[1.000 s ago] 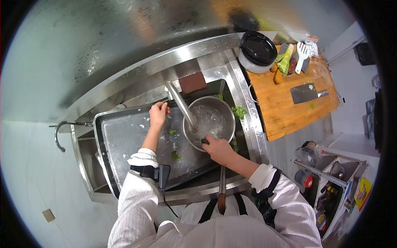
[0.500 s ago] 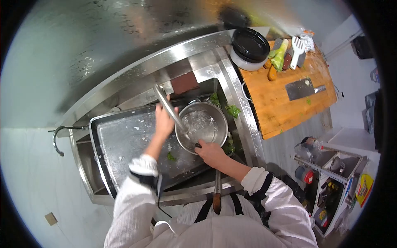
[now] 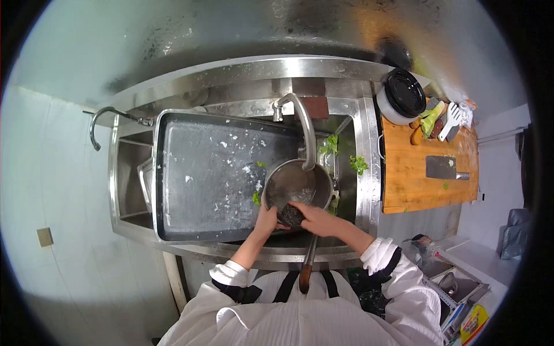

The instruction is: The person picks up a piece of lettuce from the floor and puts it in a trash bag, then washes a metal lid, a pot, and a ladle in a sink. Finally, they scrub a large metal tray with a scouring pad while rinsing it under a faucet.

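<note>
A round metal pot sits in the sink beneath the faucet spout, with a little water or wet shine inside. My left hand is closed on its near left rim. In my right hand is a dark scouring pad, pressed against the pot's inner near side. A long handle with a brown wooden end points toward me below the pot; whether it joins the pot is hidden. Left of the pot lies a large metal tray with white scraps and green leaf bits on it.
Green leaves lie on the sink's right edge. On the right, a wooden cutting board bears a cleaver, a white slotted turner and stacked black-topped containers. A second faucet curves at far left.
My left hand has come off the faucet and down to the pot's rim. The faucet spout has shifted rightward over the pot. My right hand stays by the near rim with the pad. The view has turned.
</note>
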Action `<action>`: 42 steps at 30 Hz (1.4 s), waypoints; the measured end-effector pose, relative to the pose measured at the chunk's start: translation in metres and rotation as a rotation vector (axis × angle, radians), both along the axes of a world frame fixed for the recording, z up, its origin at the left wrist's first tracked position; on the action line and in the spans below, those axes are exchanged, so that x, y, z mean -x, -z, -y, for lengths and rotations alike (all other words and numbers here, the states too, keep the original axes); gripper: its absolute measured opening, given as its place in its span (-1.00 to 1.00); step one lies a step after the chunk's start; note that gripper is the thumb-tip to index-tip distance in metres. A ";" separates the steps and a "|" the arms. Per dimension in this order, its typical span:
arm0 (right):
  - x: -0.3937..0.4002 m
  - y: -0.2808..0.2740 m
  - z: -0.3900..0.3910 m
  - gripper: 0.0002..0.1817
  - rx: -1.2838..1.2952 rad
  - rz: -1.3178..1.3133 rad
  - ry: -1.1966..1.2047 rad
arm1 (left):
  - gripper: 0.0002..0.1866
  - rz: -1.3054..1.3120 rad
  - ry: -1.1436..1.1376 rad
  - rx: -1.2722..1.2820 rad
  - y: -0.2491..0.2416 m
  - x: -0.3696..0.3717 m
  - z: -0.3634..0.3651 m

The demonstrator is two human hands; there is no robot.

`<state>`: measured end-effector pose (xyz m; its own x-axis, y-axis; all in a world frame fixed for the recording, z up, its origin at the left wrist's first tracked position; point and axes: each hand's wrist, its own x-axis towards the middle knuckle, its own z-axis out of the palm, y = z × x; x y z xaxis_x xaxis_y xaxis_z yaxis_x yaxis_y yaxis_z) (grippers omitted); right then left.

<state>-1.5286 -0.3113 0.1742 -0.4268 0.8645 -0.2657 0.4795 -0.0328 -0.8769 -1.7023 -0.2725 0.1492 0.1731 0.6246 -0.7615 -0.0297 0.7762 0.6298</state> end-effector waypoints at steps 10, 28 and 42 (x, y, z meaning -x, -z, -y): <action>0.043 0.049 -0.045 -0.57 -0.489 0.432 -0.113 | -0.26 -0.148 0.267 -0.071 -0.031 0.002 0.016; 0.054 0.035 -0.044 -0.70 -0.178 0.138 0.049 | -0.32 -0.389 0.306 -0.364 0.002 0.004 -0.002; 0.009 0.051 -0.015 -0.69 -0.177 1.054 -0.255 | -0.28 -0.372 0.429 -0.401 -0.021 -0.016 -0.013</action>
<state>-1.5373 -0.2962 0.1227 -0.2301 0.8450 -0.4827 0.9657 0.2595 -0.0061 -1.6859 -0.2596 0.1701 0.2397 0.8047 -0.5432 0.5012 0.3766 0.7791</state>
